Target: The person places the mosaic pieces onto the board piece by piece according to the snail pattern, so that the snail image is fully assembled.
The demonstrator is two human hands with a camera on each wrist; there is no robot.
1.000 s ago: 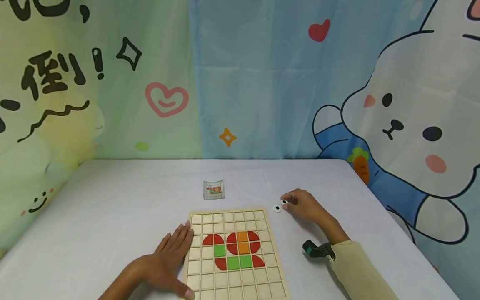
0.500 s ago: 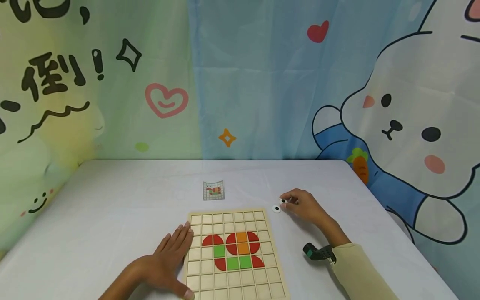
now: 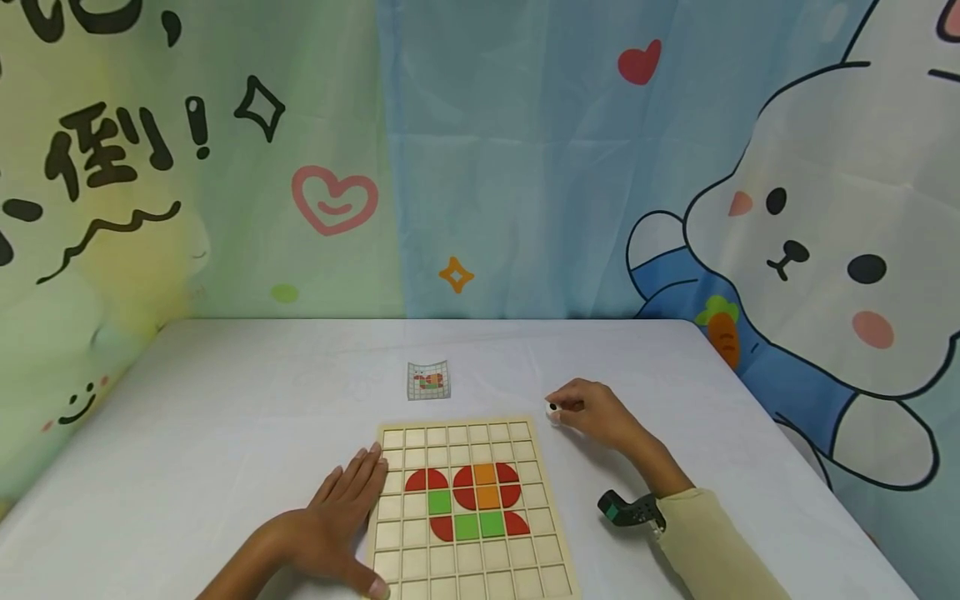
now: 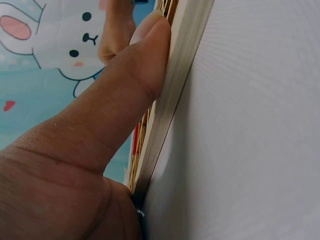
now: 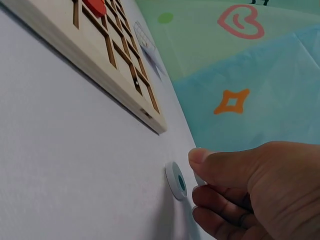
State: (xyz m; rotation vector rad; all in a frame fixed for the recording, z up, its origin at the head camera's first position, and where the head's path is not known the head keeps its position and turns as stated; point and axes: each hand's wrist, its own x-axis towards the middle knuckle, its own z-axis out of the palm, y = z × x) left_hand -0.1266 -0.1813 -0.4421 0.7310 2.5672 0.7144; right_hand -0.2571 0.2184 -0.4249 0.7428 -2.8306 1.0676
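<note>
A wooden grid board lies on the white table with several red, green and orange pieces in its cells. My left hand rests along the board's left edge, fingers straight and spread, and the thumb touches its rim. Beyond the board's upper right corner, my right hand pinches a round white eye disc between thumb and fingers, largely hidden by them. A second white eye disc with a dark centre is just beside the fingertips, near the table surface.
A small picture card with a gridded pattern lies behind the board, its edges curled up. The dark wrist camera sticks out from the right sleeve. A printed cartoon curtain hangs behind the table.
My right hand has shifted slightly left with the pinched disc, bringing it over or against the second disc. The left hand and the board stay put.
</note>
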